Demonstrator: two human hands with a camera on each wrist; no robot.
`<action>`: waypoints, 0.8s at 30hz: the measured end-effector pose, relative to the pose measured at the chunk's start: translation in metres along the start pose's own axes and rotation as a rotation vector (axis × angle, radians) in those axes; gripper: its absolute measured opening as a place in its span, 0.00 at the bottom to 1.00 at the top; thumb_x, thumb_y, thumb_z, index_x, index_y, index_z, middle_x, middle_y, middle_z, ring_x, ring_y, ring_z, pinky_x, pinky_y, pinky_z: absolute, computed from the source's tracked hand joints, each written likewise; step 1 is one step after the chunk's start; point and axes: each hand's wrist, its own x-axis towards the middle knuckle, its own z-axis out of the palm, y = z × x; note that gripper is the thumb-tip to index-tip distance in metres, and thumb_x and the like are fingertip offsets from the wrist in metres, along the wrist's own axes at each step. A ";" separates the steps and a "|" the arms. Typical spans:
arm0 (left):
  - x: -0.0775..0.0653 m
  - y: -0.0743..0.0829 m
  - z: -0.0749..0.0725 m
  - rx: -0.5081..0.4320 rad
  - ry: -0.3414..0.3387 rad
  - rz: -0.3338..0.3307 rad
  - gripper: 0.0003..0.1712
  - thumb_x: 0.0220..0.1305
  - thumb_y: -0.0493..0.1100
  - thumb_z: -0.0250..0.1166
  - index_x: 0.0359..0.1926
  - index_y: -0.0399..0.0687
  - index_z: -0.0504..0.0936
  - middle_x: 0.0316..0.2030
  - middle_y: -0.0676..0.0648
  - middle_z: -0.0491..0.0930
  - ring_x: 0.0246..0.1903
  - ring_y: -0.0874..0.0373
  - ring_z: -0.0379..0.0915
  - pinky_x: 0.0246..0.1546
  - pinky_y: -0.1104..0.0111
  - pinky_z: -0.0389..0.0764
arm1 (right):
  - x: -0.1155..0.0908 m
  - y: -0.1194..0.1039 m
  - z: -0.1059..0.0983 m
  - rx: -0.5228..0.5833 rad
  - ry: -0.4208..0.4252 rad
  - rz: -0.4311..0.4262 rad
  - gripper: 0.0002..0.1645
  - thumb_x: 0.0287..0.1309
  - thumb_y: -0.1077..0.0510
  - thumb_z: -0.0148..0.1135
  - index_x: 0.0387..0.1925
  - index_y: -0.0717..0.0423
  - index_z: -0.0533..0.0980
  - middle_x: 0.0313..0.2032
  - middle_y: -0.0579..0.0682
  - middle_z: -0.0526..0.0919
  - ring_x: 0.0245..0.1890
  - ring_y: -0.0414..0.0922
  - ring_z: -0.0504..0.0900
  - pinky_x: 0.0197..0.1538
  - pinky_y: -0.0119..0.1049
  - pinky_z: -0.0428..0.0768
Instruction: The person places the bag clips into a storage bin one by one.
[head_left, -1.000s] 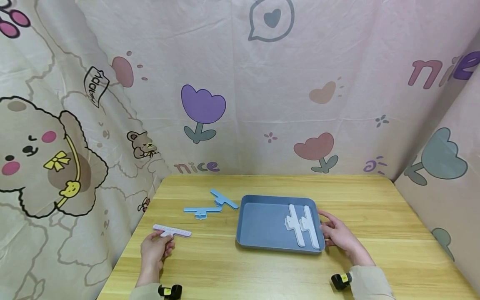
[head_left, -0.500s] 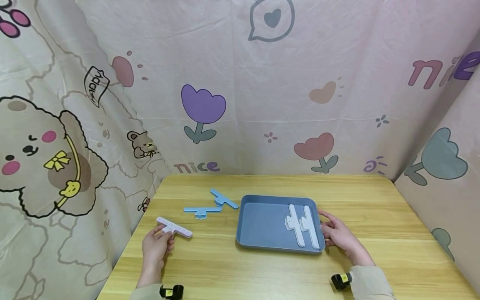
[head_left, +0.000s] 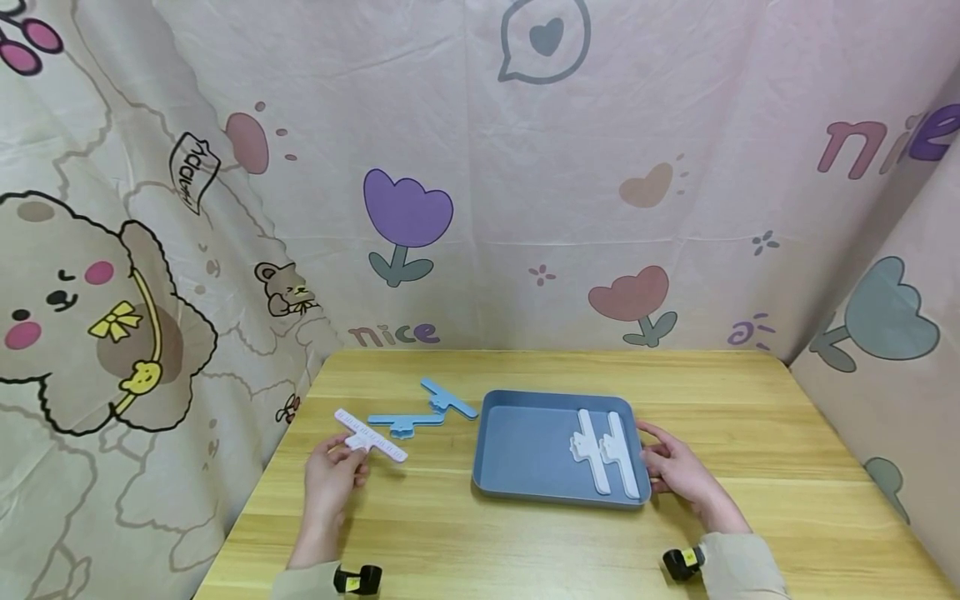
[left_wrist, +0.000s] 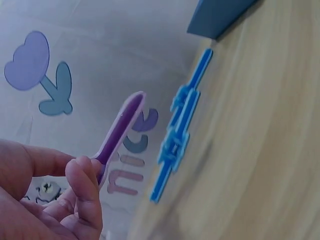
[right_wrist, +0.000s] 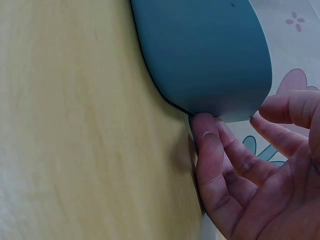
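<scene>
In the head view my left hand (head_left: 333, 479) pinches a pale lilac bag clip (head_left: 371, 435) by its middle, held above the table on the left. The left wrist view shows this clip (left_wrist: 120, 130) tilted, its long bar pointing away from my fingers. Two blue clips (head_left: 405, 421) (head_left: 448, 398) lie touching or very close together beyond it. My right hand (head_left: 678, 471) rests its fingertips against the right wall of a grey-blue tray (head_left: 525, 454). Inside that tray, side by side at the right, lie two white clips (head_left: 591, 450) (head_left: 621, 454).
The wooden table (head_left: 555, 550) carries everything. A printed curtain (head_left: 487, 208) hangs behind it and along both sides. Bare wood lies between the left hand and the tray.
My left hand has moved the lilac clip forward and to the right, turning it to slant more steeply. The right hand and the tray have stayed put.
</scene>
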 end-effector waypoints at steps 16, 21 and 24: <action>-0.017 0.024 0.036 0.025 -0.163 0.081 0.24 0.57 0.30 0.60 0.56 0.38 0.68 0.31 0.40 0.78 0.22 0.56 0.74 0.18 0.70 0.74 | 0.000 0.002 0.000 0.012 0.000 -0.009 0.32 0.63 0.65 0.47 0.67 0.51 0.53 0.46 0.67 0.69 0.31 0.52 0.78 0.27 0.44 0.79; -0.023 0.030 0.050 0.014 -0.221 0.105 0.23 0.56 0.30 0.61 0.55 0.37 0.70 0.30 0.39 0.79 0.22 0.54 0.74 0.18 0.70 0.73 | 0.000 0.002 0.000 0.024 -0.005 -0.008 0.32 0.63 0.65 0.46 0.68 0.51 0.53 0.47 0.67 0.69 0.32 0.53 0.79 0.28 0.45 0.79; -0.026 0.034 0.058 0.006 -0.251 0.118 0.23 0.55 0.30 0.61 0.54 0.36 0.71 0.29 0.40 0.79 0.23 0.52 0.74 0.17 0.70 0.72 | 0.000 0.002 0.000 0.028 -0.006 -0.008 0.32 0.63 0.65 0.46 0.68 0.51 0.53 0.48 0.67 0.69 0.32 0.53 0.79 0.29 0.45 0.79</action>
